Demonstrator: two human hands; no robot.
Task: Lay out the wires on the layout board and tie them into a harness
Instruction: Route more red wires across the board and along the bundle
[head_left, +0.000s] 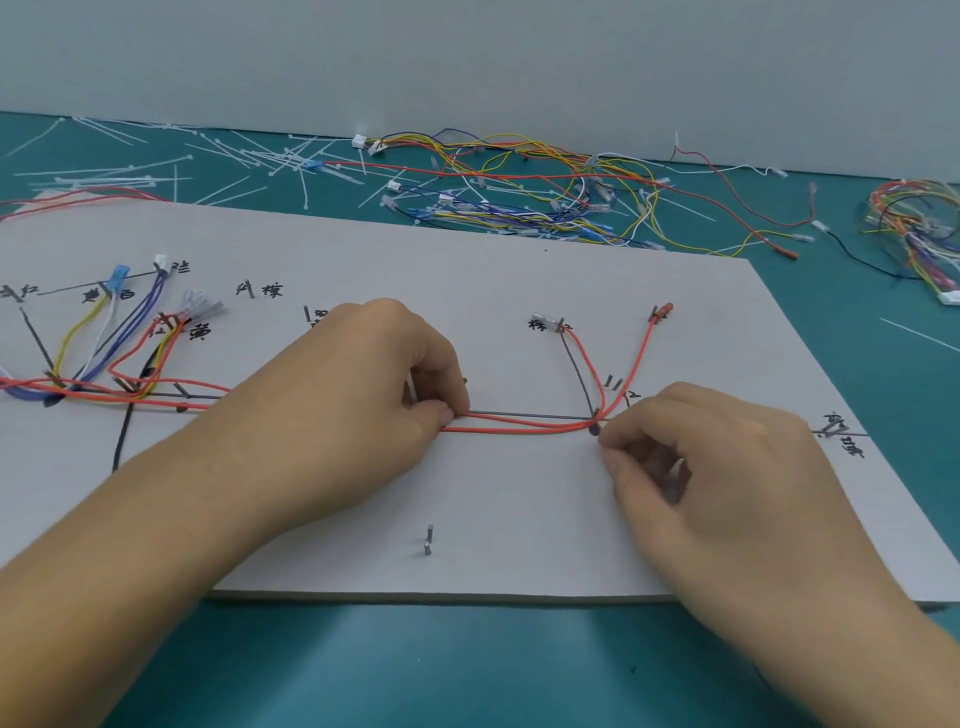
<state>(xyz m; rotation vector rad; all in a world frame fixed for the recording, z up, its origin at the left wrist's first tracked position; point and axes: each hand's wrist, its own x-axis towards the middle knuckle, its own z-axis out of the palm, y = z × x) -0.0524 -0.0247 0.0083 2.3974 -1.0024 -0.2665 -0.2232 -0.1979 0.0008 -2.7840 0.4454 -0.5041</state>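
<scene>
A grey layout board (519, 493) with drawn black lines, handwritten labels and metal pins lies on the teal table. Two red wires (524, 427) run along its horizontal line and branch up to a clear terminal (545, 319) and a red terminal (662, 310). My left hand (374, 379) pinches the red wires near a pin at the board's middle. My right hand (691, 447) has curled fingers, its fingertips at the red wires by the junction pin (596, 427). Blue, yellow, white and red wires (119, 353) fan out on the board's left part.
Loose white cable ties (218, 156) lie scattered at the back left. A tangle of coloured wires with connectors (545, 192) lies behind the board. A bundled harness (919, 234) sits at the far right. A lone pin (428, 540) stands near the board's front edge.
</scene>
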